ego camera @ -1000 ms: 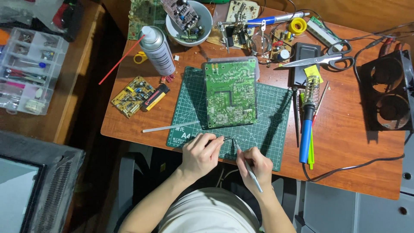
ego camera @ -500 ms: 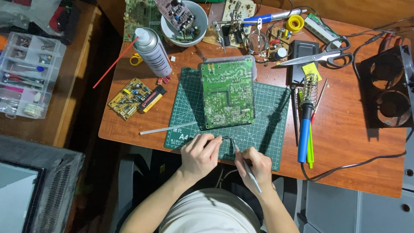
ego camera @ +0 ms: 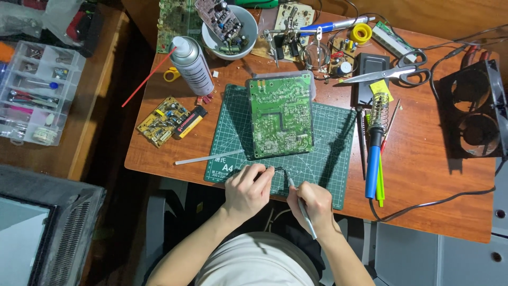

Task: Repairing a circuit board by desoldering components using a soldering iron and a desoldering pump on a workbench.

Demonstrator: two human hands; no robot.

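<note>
Both hands (ego camera: 275, 193) pinch a thin black wire (ego camera: 279, 170) (right grips a tool (ego camera: 304, 212)) over the cutting mat (ego camera: 328, 159).

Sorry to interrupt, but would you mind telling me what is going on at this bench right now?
A person sits at a cluttered wooden table. Their left hand pinches a small dark wire at the near edge of the green cutting mat, while the right hand holds a slim silver tool to it like a pen. A green circuit board lies on the mat, untouched. A blue-handled soldering iron rests to the right.
</note>
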